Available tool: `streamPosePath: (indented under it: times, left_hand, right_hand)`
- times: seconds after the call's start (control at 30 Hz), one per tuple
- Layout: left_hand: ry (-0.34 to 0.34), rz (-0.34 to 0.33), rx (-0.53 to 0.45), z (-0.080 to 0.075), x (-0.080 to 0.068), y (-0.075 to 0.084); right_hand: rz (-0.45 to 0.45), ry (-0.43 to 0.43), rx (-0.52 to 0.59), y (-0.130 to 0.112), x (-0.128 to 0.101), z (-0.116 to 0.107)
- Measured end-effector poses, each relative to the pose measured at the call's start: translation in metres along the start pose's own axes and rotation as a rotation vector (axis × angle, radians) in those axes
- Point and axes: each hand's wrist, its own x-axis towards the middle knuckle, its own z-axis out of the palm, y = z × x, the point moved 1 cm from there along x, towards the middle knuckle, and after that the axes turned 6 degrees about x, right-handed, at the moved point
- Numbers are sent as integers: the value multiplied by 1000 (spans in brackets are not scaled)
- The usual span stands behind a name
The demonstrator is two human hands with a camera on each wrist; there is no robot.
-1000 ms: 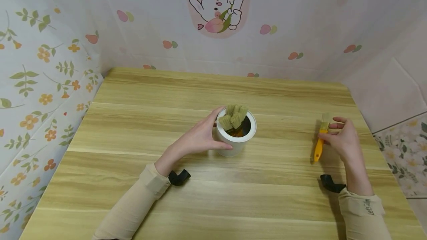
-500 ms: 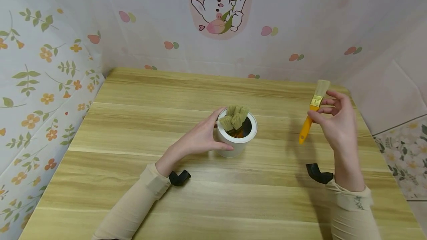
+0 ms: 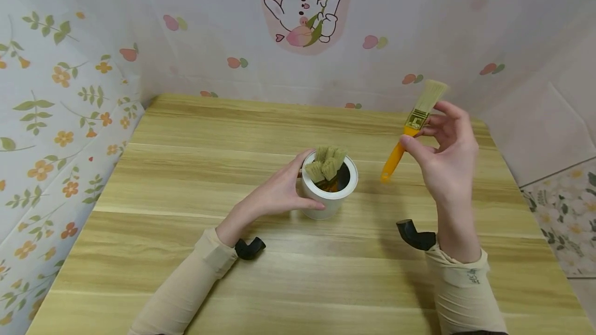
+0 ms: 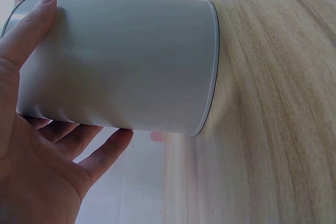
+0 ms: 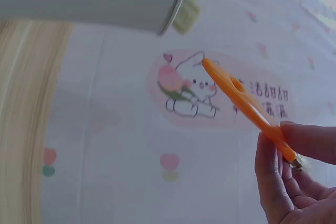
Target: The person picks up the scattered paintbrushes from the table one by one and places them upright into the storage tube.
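Nearest the table's (image 3: pixel 186 273) front edge, two beige sleeves reach forward, each with a small black fitting at the wrist. Just beyond them, near the middle of the wooden top, the left hand (image 3: pixel 279 193) curls around the left side of a white cup (image 3: pixel 326 198), thumb on the near wall and fingers round the far side; the cup stands upright on the wood with several brushes (image 3: pixel 326 162) in it, bristles up. To the right and a little farther back, the right hand (image 3: pixel 447 154) is raised above the table, pinching a paintbrush (image 3: pixel 412 125) at its metal band between thumb and fingertips. Its orange handle slants down and left toward the cup, well apart from it, its pale bristles pointing up and right. Farthest back hangs a pale cloth printed with a rabbit (image 3: pixel 302 9).
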Motion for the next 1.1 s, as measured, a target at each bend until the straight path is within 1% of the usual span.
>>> streamPosePath:
  times: [0.1,0.17,0.3,0.4,0.47,0.57,0.67,0.9,1.0,1.1]
  left_hand:
    - [6,3,-1,0,0,-1]
    - [6,5,0,0,0,-1]
    - [4,4,1,0,0,-1]
    - [3,-1,4,-1,0,-1]
    - [2,-5,6,-1,0,-1]
    - [-2,-9,6,0,1,-1]
    - [-4,-9,1,0,1,-1]
    - [-5,4,-7,0,1,-1]
    - [-4,-1,-8,0,1,-1]
    - [-6,-15,4,0,1,-1]
  right_hand:
    - [-45,-34,102,-4,-4,11]
    - [-78,-50,142,-6,-8,17]
    - [-123,-53,189,-7,-15,27]
    - [-127,-54,230,-6,-18,34]
    - [-128,-67,232,-3,-19,37]
    - [-132,-105,192,1,-21,42]
    - [-128,-156,110,5,-23,45]
    - [-26,-269,-112,9,-26,47]
    - [-36,-301,-172,10,-25,46]
    - [-65,-313,-194,10,-25,45]
